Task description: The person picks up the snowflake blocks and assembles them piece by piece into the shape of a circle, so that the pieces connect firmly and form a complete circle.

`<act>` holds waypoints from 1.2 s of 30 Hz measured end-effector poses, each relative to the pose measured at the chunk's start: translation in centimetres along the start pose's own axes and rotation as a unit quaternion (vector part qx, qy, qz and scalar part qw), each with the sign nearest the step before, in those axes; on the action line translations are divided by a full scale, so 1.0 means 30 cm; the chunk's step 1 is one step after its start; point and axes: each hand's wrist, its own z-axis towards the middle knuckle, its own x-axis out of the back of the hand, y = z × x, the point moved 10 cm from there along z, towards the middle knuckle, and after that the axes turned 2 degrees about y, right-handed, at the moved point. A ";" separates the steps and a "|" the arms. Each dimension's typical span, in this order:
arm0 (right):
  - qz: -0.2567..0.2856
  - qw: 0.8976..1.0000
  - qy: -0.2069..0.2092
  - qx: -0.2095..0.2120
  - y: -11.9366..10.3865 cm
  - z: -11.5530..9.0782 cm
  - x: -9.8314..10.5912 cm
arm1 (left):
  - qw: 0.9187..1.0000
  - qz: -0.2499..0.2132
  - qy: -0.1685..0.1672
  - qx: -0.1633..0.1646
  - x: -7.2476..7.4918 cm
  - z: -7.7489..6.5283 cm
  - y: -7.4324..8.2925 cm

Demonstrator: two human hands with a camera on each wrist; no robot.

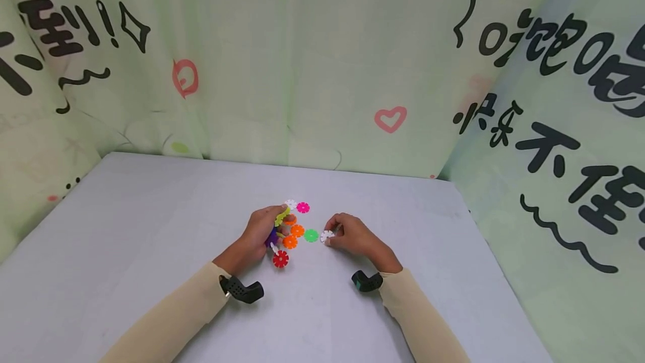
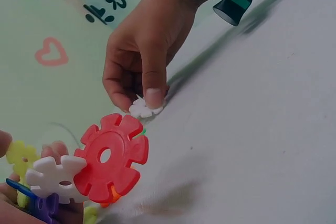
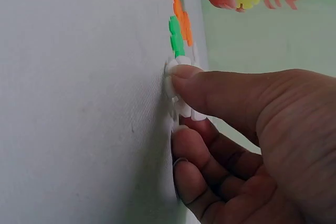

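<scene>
My left hand (image 1: 258, 229) grips a cluster of notched plastic snowflake discs. A yellow disc (image 1: 280, 218), a purple disc (image 1: 272, 237) and a red disc (image 1: 280, 263) show in it; in the left wrist view a white disc (image 2: 44, 174) slots against the red one. Low over the table, my right hand (image 1: 356, 235) pinches another white snowflake disc (image 1: 327, 236) between thumb and fingers. Just left of that white disc is a green disc (image 1: 311, 235), close to its edge. Several orange discs (image 1: 297, 231) lie between the green disc and my left hand.
Beyond my left fingers are a pink disc (image 1: 303, 207) and a far white disc (image 1: 290, 204). The pale table (image 1: 166, 206) runs back to a light green curtain (image 1: 312, 71) with printed lettering. Each wrist wears a black camera band (image 1: 242, 289).
</scene>
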 end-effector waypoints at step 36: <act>0.116 0.988 0.098 0.031 -0.085 0.088 0.050 | 1.000 0.008 -0.023 0.003 -0.027 -0.008 0.007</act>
